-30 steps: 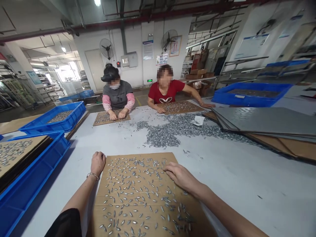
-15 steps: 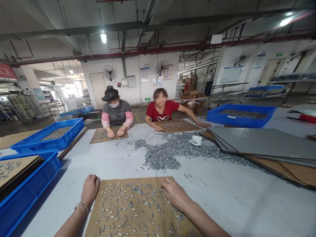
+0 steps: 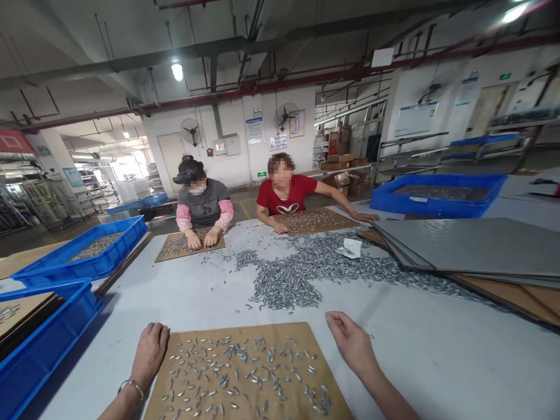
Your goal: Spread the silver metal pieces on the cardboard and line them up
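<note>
A brown cardboard sheet [image 3: 245, 373] lies in front of me, strewn with small silvery spindle-shaped metal pieces [image 3: 236, 351]. At its upper left edge rests my left hand [image 3: 151, 350], with a bracelet at the wrist; its fingers are bent together against the cardboard, the tips hidden. My right hand [image 3: 351, 344] is off the sheet, over the white table to the right. Its fingers curl inward and press together, and whatever they may hold is hidden. Beyond the sheet is a large heap of the same metal pieces [image 3: 286, 286].
Two co-workers sit across the white table [image 3: 175, 297], hands at their own cardboard sheets [image 3: 168, 248]. Blue trays stand at left [image 3: 65, 326] and far right [image 3: 431, 201]. Stacked grey panels [image 3: 464, 245] lie at right. A crumpled white paper [image 3: 350, 248] sits on the heap.
My right hand has moved off the cardboard's right edge, outward to the right, its fingers now curled. The left hand stays at the left edge. The view has shifted slightly.
</note>
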`<state>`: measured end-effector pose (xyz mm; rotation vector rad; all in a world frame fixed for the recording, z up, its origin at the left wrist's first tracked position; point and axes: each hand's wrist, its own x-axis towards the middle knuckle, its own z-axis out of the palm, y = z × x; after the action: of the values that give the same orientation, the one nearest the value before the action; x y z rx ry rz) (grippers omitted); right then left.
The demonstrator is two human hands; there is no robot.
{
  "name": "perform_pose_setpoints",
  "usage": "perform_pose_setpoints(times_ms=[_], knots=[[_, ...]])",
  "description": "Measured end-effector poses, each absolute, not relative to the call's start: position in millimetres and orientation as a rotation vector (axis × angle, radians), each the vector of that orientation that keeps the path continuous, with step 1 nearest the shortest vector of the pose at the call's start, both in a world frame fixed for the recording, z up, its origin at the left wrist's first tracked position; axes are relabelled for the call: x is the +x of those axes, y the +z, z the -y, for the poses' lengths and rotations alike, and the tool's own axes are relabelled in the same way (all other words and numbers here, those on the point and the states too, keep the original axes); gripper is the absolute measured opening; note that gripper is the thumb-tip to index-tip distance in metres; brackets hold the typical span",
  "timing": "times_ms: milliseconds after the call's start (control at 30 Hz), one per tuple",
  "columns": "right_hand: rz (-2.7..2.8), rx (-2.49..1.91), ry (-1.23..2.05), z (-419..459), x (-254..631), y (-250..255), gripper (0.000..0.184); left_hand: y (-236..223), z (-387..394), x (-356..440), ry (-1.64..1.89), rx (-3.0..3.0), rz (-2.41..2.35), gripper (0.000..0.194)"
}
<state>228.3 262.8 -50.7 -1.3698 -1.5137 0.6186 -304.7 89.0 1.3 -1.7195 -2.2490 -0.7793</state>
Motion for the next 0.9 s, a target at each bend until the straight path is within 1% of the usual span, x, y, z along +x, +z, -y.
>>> perform_pose_setpoints(times_ms=[233,367,900], knots=[[1.605,-1.338,0.593,-262.0,225.8,-52.3,0.047,4.9,-88.6,-302.1,-0.781,-1.699,2.303,0.035],[1.621,-1.340,0.573,-263.5,227.1,-54.5,0.045,6.6,-88.4,-301.1,-0.788,-1.686,2.311,0.032],[1.634,-1.308,0.586,-261.0,225.7,-52.3,0.039,5.9,-88.9,-302.4,-0.819,-1.665,2.351,0.031]])
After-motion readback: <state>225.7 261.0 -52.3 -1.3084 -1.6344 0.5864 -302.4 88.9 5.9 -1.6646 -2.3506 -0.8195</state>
